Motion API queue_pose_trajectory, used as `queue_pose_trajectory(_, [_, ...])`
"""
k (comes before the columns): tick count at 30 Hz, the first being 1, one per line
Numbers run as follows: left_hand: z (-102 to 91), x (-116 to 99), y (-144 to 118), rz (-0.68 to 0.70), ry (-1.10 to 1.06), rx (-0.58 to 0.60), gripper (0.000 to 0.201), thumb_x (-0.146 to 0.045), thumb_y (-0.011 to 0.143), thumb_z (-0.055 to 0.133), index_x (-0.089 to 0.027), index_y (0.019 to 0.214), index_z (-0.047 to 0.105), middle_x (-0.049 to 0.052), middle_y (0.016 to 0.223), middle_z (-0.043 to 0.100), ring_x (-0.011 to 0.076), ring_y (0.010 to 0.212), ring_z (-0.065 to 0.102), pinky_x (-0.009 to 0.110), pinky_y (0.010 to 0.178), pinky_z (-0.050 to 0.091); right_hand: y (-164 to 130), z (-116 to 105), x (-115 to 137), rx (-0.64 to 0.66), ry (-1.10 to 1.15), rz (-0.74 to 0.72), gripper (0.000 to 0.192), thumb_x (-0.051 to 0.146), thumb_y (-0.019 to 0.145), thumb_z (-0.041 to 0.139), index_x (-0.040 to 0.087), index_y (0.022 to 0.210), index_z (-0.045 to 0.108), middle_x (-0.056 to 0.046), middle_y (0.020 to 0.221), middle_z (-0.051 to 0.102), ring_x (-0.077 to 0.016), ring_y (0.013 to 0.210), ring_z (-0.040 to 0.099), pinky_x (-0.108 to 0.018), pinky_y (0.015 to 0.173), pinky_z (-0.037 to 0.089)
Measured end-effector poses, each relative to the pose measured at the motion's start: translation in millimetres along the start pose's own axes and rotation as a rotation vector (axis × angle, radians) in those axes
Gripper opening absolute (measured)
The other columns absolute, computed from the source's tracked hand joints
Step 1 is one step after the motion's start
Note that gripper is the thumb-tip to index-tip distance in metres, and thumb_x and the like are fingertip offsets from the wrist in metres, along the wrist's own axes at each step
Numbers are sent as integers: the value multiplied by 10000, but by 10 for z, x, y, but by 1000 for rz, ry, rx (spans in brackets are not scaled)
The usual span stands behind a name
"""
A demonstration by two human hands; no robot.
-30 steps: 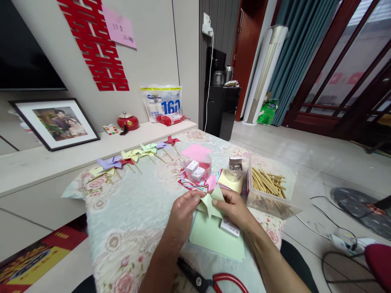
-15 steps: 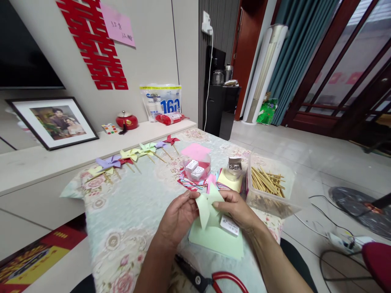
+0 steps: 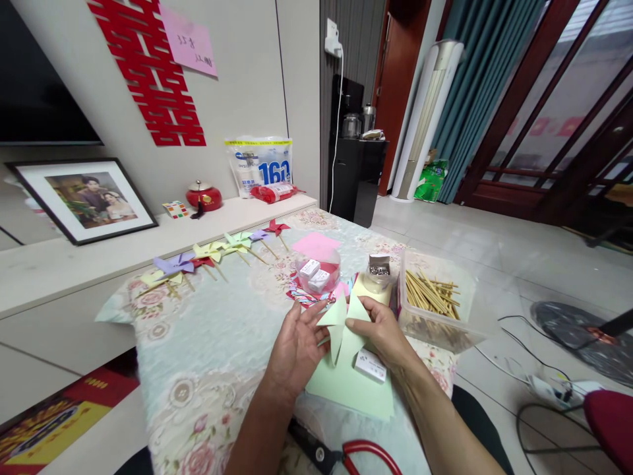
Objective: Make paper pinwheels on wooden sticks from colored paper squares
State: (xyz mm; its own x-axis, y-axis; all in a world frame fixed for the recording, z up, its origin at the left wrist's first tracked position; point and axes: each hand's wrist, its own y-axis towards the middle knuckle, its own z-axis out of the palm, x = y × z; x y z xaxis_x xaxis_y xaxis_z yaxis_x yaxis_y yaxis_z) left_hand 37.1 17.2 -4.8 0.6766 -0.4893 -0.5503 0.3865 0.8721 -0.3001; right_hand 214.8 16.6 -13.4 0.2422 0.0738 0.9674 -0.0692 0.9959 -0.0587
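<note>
My right hand (image 3: 383,330) pinches a pale green paper pinwheel (image 3: 352,324) at its middle, thumb on top. Its blades are partly folded in and stand up. At the pinwheel's left side is my left hand (image 3: 299,343), palm turned up and fingers apart. Its fingertips are close to the left blade, partly behind it; I cannot tell whether they touch. Beneath both hands lies a stack of light green paper squares (image 3: 346,394). A small white box (image 3: 370,365) rests on that stack, beside my right wrist. Scissors with red handles (image 3: 341,455) lie near the front edge.
Finished pinwheels on sticks (image 3: 210,251) line the table's far left. A round clear container (image 3: 319,270) holds small white boxes. To the right stand a jar of metal pins (image 3: 379,274) and a plastic bin (image 3: 435,333) of wooden sticks. Pink paper (image 3: 316,243) lies farther back.
My left fingers have let go of the left blade and spread apart. The pinwheel has turned slightly in my right hand, which still pinches it.
</note>
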Motion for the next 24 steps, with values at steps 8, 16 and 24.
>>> queue_pose_trajectory(8, [67, 165, -32, 143, 344, 119, 535, -284, 651, 868, -157, 1127, 663, 142, 1154, 723, 260, 979, 693, 330, 823, 522, 26, 20, -56, -147, 115, -44, 510, 272, 618, 848, 166, 1091, 689, -50, 903, 776, -205, 716, 682, -301, 666, 513])
queue_pose_trajectory(16, [59, 250, 21, 178, 418, -94, 464, -353, 645, 860, -116, 1022, 729, 90, 850, 783, 260, 747, 719, 343, 711, 532, -22, 101, -54, -8, 126, -21, 476, 309, 650, 860, 178, 1076, 691, -46, 899, 772, -210, 721, 695, -317, 687, 528])
queue_pose_trajectory(24, [-19, 120, -52, 47, 498, 26, 432, -370, 729, 805, -92, 1057, 750, 125, 846, 781, 245, 690, 713, 329, 671, 531, -53, 5, 90, 23, 185, 58, 664, 360, 647, 876, 161, 1229, 624, -50, 833, 765, -192, 713, 704, -297, 683, 531])
